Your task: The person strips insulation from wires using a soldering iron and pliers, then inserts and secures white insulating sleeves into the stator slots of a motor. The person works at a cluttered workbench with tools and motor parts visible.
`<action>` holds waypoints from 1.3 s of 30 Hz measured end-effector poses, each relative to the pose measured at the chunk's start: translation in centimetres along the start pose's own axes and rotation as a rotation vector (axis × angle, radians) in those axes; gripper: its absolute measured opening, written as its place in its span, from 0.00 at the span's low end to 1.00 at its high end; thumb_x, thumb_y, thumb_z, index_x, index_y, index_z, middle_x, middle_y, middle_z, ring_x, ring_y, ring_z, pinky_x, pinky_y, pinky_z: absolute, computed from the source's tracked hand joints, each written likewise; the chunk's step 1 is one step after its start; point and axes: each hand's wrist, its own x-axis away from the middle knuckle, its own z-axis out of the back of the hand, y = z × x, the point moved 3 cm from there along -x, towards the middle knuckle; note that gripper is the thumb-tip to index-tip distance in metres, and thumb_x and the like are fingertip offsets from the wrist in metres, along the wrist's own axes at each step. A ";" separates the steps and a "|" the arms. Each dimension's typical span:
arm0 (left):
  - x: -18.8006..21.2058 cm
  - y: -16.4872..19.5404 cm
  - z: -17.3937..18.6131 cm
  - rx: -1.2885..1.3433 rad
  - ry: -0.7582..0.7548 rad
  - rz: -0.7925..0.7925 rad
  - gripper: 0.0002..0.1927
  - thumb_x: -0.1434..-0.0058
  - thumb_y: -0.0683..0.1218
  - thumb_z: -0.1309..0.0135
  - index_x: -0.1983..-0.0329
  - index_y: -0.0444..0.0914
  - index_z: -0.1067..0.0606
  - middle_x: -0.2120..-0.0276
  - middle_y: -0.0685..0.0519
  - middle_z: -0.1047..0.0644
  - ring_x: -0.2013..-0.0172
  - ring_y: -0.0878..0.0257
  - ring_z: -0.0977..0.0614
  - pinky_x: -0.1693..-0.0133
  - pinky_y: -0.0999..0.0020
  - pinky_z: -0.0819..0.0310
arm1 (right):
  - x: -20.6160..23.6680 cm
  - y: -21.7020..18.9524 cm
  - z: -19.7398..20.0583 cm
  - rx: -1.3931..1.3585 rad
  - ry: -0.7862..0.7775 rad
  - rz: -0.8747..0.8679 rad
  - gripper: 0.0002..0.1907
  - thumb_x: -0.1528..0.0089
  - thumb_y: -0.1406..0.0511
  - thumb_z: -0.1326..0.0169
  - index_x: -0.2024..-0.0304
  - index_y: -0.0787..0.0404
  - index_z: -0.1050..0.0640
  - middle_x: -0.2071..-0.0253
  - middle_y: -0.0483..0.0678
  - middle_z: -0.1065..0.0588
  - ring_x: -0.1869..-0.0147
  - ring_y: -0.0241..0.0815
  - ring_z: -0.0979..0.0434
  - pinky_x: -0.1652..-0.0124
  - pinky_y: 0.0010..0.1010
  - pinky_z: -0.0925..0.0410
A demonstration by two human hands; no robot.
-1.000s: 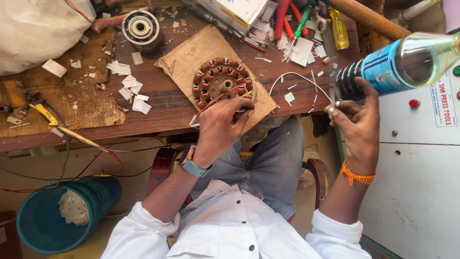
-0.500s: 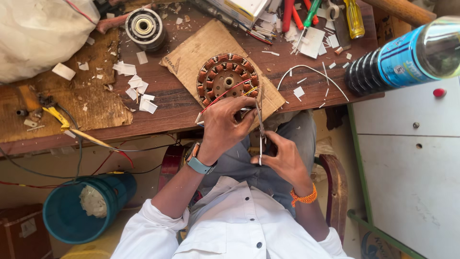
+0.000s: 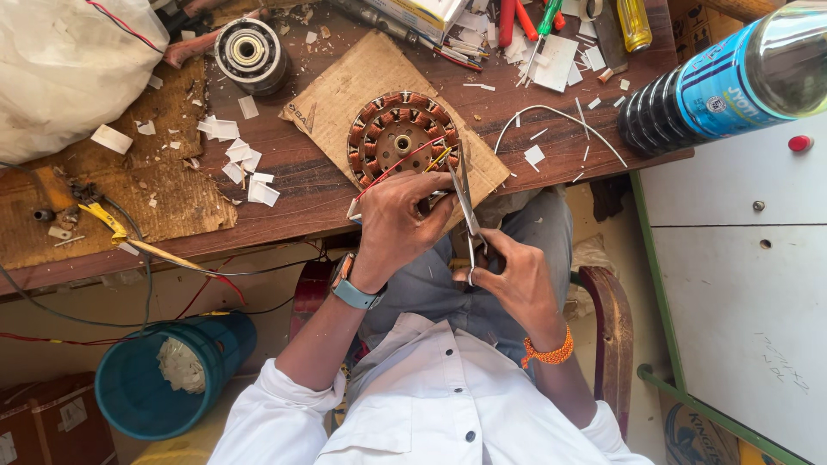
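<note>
Bright, even daylight; soft shadows, sharp focus, slight wide-angle edge distortion

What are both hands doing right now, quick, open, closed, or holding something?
Left hand: closed, gripping the wire leads of the round copper-wound motor stator.
Right hand: closed on the handles of the thin steel scissors.

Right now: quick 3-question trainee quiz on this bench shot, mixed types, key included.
1. True or false: the scissors are in the left hand.
2. What lies under the stator? A) cardboard B) cloth C) bare wood
3. Fill in: the blue bucket stands on the ____.

Key: 1 false, the right hand holds them; 2 A, cardboard; 3 floor.
</note>
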 end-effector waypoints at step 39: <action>-0.1 1.6 -0.9 -0.099 0.103 -0.005 0.08 0.40 0.45 0.34 0.57 0.44 0.19 0.64 0.53 0.17 0.63 0.56 0.15 0.61 0.62 0.22 | -0.1 0.7 -0.5 -0.084 -0.025 0.007 0.36 0.54 0.54 0.27 0.50 0.67 0.21 0.71 0.50 0.22 0.74 0.37 0.26 0.72 0.32 0.30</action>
